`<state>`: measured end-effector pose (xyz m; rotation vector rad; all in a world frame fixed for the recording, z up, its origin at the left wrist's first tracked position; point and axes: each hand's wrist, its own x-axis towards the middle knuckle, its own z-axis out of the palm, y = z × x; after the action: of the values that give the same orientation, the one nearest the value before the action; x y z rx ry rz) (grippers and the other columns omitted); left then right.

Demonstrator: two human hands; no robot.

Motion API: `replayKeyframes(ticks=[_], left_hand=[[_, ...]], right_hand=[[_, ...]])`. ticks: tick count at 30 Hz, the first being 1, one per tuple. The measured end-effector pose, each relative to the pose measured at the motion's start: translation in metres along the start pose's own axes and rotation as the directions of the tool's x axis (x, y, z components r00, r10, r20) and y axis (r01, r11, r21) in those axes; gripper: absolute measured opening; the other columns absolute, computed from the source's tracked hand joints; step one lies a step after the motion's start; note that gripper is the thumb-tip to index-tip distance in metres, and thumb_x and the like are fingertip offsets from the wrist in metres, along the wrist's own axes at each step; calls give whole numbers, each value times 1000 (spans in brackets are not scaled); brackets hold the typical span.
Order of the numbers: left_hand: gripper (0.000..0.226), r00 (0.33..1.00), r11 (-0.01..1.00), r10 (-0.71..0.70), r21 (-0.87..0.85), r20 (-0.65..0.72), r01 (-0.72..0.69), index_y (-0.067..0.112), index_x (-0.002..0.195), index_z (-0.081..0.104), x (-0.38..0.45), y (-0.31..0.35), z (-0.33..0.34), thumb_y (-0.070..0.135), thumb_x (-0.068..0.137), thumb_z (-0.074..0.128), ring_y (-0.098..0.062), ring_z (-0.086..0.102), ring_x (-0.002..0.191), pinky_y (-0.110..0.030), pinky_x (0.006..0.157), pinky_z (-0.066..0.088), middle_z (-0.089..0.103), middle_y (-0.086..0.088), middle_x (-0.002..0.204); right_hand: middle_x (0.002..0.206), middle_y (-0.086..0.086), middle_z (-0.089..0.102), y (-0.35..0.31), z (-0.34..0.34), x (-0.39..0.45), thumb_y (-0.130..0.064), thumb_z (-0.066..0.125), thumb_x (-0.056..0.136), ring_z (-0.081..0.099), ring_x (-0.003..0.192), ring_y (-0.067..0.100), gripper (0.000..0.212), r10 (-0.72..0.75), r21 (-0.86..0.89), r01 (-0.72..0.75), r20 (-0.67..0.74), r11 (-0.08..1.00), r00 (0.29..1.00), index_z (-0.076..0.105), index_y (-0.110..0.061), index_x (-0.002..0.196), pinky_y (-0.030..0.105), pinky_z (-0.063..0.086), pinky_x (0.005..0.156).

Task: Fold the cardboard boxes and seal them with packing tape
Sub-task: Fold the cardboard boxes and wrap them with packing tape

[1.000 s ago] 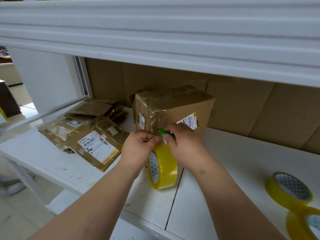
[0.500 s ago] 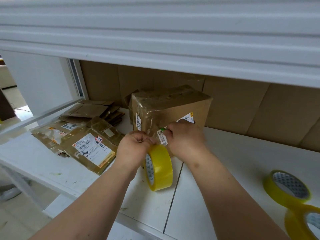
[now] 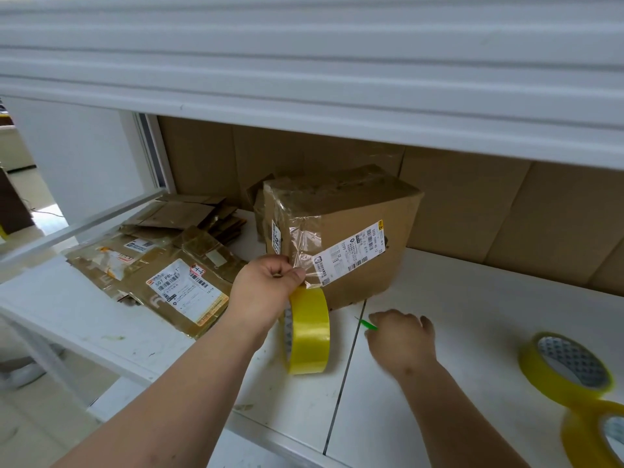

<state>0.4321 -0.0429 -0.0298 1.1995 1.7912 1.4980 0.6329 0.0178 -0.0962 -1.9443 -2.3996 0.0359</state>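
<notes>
A taped cardboard box (image 3: pixel 358 238) with shipping labels stands at the back of the white table (image 3: pixel 439 332). My left hand (image 3: pixel 266 285) grips a yellow tape roll (image 3: pixel 309 332) by its top, just in front of the box's lower left corner. A clear strip of tape (image 3: pixel 304 261) runs from the roll up onto the box. My right hand (image 3: pixel 400 336) is low over the table to the right of the roll and holds a small green cutter (image 3: pixel 368 324), whose tip pokes out to the left.
Flattened cardboard boxes (image 3: pixel 169 265) with labels lie in a pile at the left. Two more yellow tape rolls (image 3: pixel 567 366) (image 3: pixel 597 434) sit at the right edge. A white shelf (image 3: pixel 304 79) hangs overhead, with cardboard sheets (image 3: pixel 472 211) along the back wall.
My right hand has left the tape at the box and dropped down to the right onto the table with the green cutter. My left hand still holds the roll by the box.
</notes>
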Motion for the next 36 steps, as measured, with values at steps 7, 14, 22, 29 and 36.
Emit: replayKeyframes(ticks=[7,14,22,29,36], left_hand=[[18,1000,1000,-13,-1,16,13,7,73,72,3,1,-2,18,87,74,0,46,47,-11,44,33,65,0,66],[15,997,999,-17,35,78,14,4,84,73,3,4,-13,19,88,73,-6,53,65,-17,55,38,69,-13,88],[19,959,990,-63,141,275,24,14,68,72,5,-2,-32,7,86,71,-8,66,95,-16,77,52,74,12,88],[21,979,992,-53,-100,195,73,13,65,71,8,-5,-49,7,85,74,-16,66,108,-28,90,49,74,-5,103],[16,990,994,5,-107,139,10,4,72,69,27,1,-71,9,86,73,-5,64,91,-24,78,48,72,12,93]], right_hand=[[139,3,53,-49,-86,13,-41,54,85,45,126,26,54,-53,398,505,-744,766,666,56,-21,136,41,35,100],[154,-14,37,-72,-99,41,-58,52,92,24,144,17,55,-253,182,409,-549,894,797,42,-44,144,40,10,115],[148,-11,45,-71,-100,47,-54,62,86,30,142,21,58,-257,167,413,-563,895,786,50,-38,141,42,12,114],[139,-12,50,-83,-104,39,-69,63,75,34,138,21,64,-166,246,374,-594,894,787,56,-38,130,44,15,114],[118,-9,46,-88,-116,37,-48,66,66,42,121,16,56,-139,378,346,-478,859,867,52,-26,115,49,17,117]])
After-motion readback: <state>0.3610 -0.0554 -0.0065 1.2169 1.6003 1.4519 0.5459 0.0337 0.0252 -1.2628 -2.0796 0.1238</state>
